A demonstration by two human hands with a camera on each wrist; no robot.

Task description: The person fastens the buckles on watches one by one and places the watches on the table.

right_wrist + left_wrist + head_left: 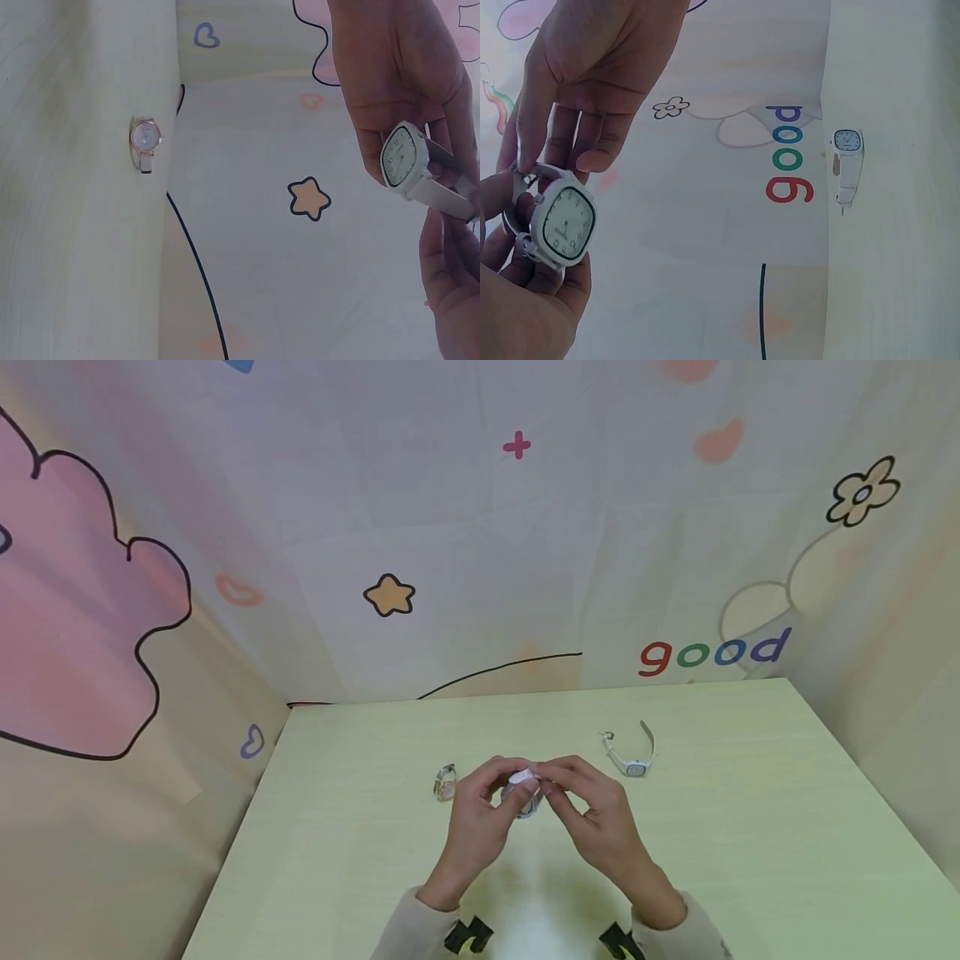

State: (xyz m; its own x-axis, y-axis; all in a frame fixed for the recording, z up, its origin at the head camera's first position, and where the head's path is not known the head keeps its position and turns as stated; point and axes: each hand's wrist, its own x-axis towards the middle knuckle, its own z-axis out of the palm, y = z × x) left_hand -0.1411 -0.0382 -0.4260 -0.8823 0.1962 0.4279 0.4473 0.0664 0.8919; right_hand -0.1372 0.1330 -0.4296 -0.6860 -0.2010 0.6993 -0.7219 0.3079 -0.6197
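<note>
A white wristwatch with a squarish dial (527,808) is held up between both hands. My left hand (480,818) grips it by the case and strap, thumb on the near side, and its dial (568,225) shows clearly in the left wrist view. My right hand (596,810) pinches the strap end close to the left fingertips. In the right wrist view, the white strap (442,199) runs from the case toward the right fingers (435,244), which partly hide its end.
On the pale table (337,860), a small round rose-gold watch (446,782) lies left of the hands. Another white square-dial watch (635,768) lies to the right, its strap unfastened. A printed curtain (465,527) hangs behind the table.
</note>
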